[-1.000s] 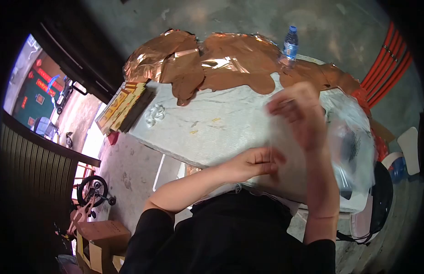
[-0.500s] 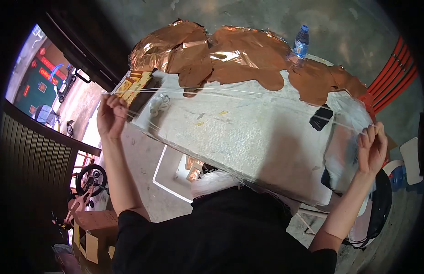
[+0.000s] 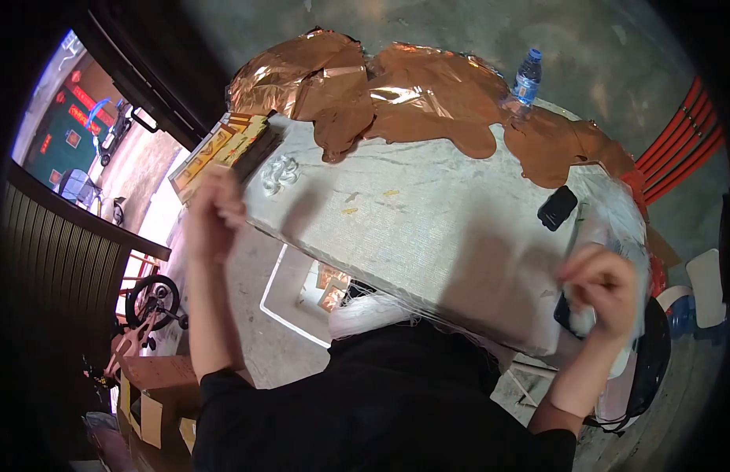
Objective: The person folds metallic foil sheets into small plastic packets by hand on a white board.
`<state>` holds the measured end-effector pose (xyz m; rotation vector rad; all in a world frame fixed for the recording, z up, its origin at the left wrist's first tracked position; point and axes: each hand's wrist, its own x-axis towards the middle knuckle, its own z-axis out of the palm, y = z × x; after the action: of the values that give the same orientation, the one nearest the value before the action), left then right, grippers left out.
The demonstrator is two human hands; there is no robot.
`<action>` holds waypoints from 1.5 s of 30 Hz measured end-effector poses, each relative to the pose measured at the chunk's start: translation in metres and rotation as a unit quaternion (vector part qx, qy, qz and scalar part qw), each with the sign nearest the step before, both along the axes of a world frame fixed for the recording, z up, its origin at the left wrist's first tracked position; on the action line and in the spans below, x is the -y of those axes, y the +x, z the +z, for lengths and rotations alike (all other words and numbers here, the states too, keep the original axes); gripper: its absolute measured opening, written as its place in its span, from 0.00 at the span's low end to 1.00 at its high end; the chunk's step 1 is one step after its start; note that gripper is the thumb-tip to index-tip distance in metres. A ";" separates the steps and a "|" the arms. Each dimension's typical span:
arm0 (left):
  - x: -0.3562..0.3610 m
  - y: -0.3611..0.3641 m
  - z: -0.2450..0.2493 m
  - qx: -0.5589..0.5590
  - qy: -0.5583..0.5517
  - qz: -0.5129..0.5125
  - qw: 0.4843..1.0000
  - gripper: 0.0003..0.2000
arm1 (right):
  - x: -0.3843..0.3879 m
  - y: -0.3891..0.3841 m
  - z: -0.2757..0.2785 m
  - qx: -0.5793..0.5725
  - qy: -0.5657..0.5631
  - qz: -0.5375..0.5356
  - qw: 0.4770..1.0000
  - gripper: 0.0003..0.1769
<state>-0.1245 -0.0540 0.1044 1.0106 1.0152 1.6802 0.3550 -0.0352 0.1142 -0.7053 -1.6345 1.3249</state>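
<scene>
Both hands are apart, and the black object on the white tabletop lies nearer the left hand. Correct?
No: the head view shows the black object on the white tabletop nearer the right hand, not the left hand. The rest stands.

One left hand [image 3: 217, 206] and one right hand [image 3: 605, 291] are showing, making two. One white-topped table [image 3: 420, 236] is bearing one bottle [image 3: 528, 79], one black object [image 3: 558, 208] and one yellow-patterned box [image 3: 231, 145]. One bundle of white strands [image 3: 369, 315] and one cardboard box [image 3: 168, 374] are also showing. Several red pipes [image 3: 680, 145] are running side by side, their exact number blurring.
</scene>
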 end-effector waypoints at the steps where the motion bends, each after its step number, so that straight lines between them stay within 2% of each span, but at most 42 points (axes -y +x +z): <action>1: -0.005 0.030 -0.010 -0.084 -0.016 -0.014 0.996 0.09 | -0.003 -0.020 -0.002 0.048 -0.022 0.006 0.999 0.06; 2: -0.006 0.056 -0.015 -0.128 -0.065 -0.089 0.986 0.08 | -0.007 -0.045 -0.005 0.118 0.005 0.021 0.993 0.07; 3: -0.009 0.076 -0.027 -0.181 -0.042 -0.173 0.967 0.09 | -0.012 -0.069 -0.010 0.189 0.032 0.034 0.981 0.08; 4: -0.007 0.096 -0.024 -0.223 -0.094 -0.227 0.943 0.11 | -0.018 -0.084 -0.019 0.192 0.043 0.054 0.979 0.08; 5: -0.010 0.111 -0.030 -0.283 -0.074 -0.256 0.921 0.11 | -0.023 -0.097 -0.029 0.194 0.052 0.072 0.977 0.09; 7: -0.014 0.134 -0.036 -0.285 -0.078 -0.289 0.910 0.11 | -0.029 -0.120 -0.039 0.169 0.027 0.069 0.983 0.09; 8: -0.015 0.142 -0.034 -0.332 -0.060 -0.294 0.894 0.11 | -0.033 -0.126 -0.042 0.172 0.026 0.063 0.983 0.09; 10: -0.016 0.153 -0.037 -0.380 -0.021 -0.294 0.877 0.10 | -0.040 -0.132 -0.047 0.216 -0.066 0.137 0.964 0.08; 11: -0.018 0.157 -0.040 -0.381 -0.019 -0.293 0.877 0.10 | -0.042 -0.133 -0.051 0.216 -0.063 0.137 0.965 0.08; 13: -0.021 0.159 -0.048 -0.359 -0.009 -0.305 0.882 0.10 | -0.045 -0.134 -0.058 0.179 -0.122 0.185 0.958 0.12; 14: -0.021 0.158 -0.052 -0.314 -0.014 -0.304 0.899 0.09 | -0.047 -0.133 -0.060 0.179 -0.118 0.191 0.958 0.12; 16: -0.025 0.157 -0.059 -0.316 -0.010 -0.252 0.915 0.07 | -0.052 -0.126 -0.063 -0.005 -0.180 0.210 0.961 0.12; 17: -0.026 0.158 -0.062 -0.314 -0.007 -0.207 0.927 0.06 | -0.055 -0.124 -0.066 -0.005 -0.178 0.215 0.960 0.12; 18: -0.025 0.163 -0.066 -0.316 -0.007 -0.202 0.927 0.06 | -0.057 -0.123 -0.067 -0.066 -0.197 0.175 0.962 0.11; 19: -0.025 0.170 -0.070 -0.367 0.009 -0.196 0.910 0.06 | -0.058 -0.124 -0.067 -0.127 -0.215 0.134 0.959 0.11; 20: -0.025 0.173 -0.072 -0.416 0.026 -0.190 0.889 0.07 | -0.059 -0.125 -0.065 -0.064 -0.155 0.083 0.982 0.11; 21: -0.025 0.172 -0.068 -0.417 0.026 -0.187 0.889 0.07 | -0.060 -0.126 -0.073 -0.064 -0.154 0.085 0.982 0.11; 23: -0.023 0.172 -0.057 -0.395 0.015 -0.212 0.894 0.09 | -0.064 -0.124 -0.094 0.068 -0.017 0.039 0.997 0.11; 24: -0.026 0.168 -0.054 -0.336 0.017 -0.206 0.919 0.10 | -0.063 -0.120 -0.086 0.068 -0.018 0.039 0.997 0.11; 26: -0.035 0.166 -0.055 -0.327 -0.006 -0.209 0.921 0.09 | -0.057 -0.114 -0.065 0.076 -0.145 0.270 0.949 0.10; 27: -0.038 0.166 -0.057 -0.319 -0.025 -0.213 0.923 0.09 | -0.058 -0.114 -0.066 0.075 -0.145 0.271 0.949 0.10; 28: -0.037 0.170 -0.063 -0.372 0.000 -0.245 0.896 0.09 | -0.059 -0.113 -0.069 0.011 -0.146 0.215 0.966 0.10; 29: -0.035 0.173 -0.065 -0.372 0.002 -0.245 0.895 0.09 | -0.061 -0.113 -0.073 -0.054 -0.146 0.156 0.975 0.11; 30: -0.033 0.176 -0.066 -0.375 0.014 -0.270 0.887 0.10 | -0.063 -0.115 -0.079 -0.054 -0.145 0.154 0.976 0.11; 31: -0.032 0.178 -0.065 -0.377 0.026 -0.295 0.878 0.11 | -0.064 -0.118 -0.086 -0.003 -0.093 0.076 0.993 0.11; 32: -0.033 0.177 -0.061 -0.335 0.036 -0.266 0.903 0.12 | -0.065 -0.119 -0.090 0.049 -0.040 -0.004 0.998 0.11; 33: -0.037 0.173 -0.062 -0.335 0.037 -0.269 0.902 0.12 | -0.064 -0.116 -0.087 0.049 -0.040 -0.007 0.998 0.11; 35: -0.045 0.166 -0.068 -0.251 0.002 -0.232 0.940 0.11 | -0.062 -0.109 -0.070 0.060 -0.145 0.246 0.957 0.12; 36: -0.045 0.168 -0.070 -0.212 0.001 -0.277 0.937 0.11 | -0.058 -0.111 -0.064 -0.003 -0.148 0.262 0.954 0.12; 37: -0.042 0.171 -0.072 -0.212 0.003 -0.277 0.937 0.11 | -0.059 -0.114 -0.064 -0.002 -0.147 0.261 0.954 0.12; 39: -0.035 0.176 -0.070 -0.389 0.015 -0.307 0.868 0.10 | -0.063 -0.116 -0.068 -0.010 -0.117 0.095 0.988 0.11; 40: -0.033 0.177 -0.063 -0.368 0.047 -0.281 0.885 0.10 | -0.063 -0.115 -0.074 -0.010 -0.118 0.092 0.989 0.11; 41: -0.035 0.174 -0.064 -0.366 0.048 -0.285 0.885 0.10 | -0.064 -0.114 -0.080 0.041 -0.106 0.096 0.989 0.11; 42: -0.039 0.171 -0.064 -0.308 0.028 -0.253 0.917 0.10 | -0.063 -0.113 -0.082 0.092 -0.094 0.102 0.986 0.11; 43: -0.043 0.168 -0.067 -0.248 0.005 -0.220 0.943 0.10 | -0.061 -0.111 -0.081 0.093 -0.095 0.100 0.986 0.11; 45: -0.044 0.168 -0.072 -0.281 0.012 -0.214 0.935 0.10 | -0.058 -0.110 -0.074 -0.029 -0.168 0.193 0.966 0.10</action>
<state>0.0437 -0.0099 0.0324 1.6515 1.0276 1.0641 0.2453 0.0232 0.0403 -0.5501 -1.5677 1.9171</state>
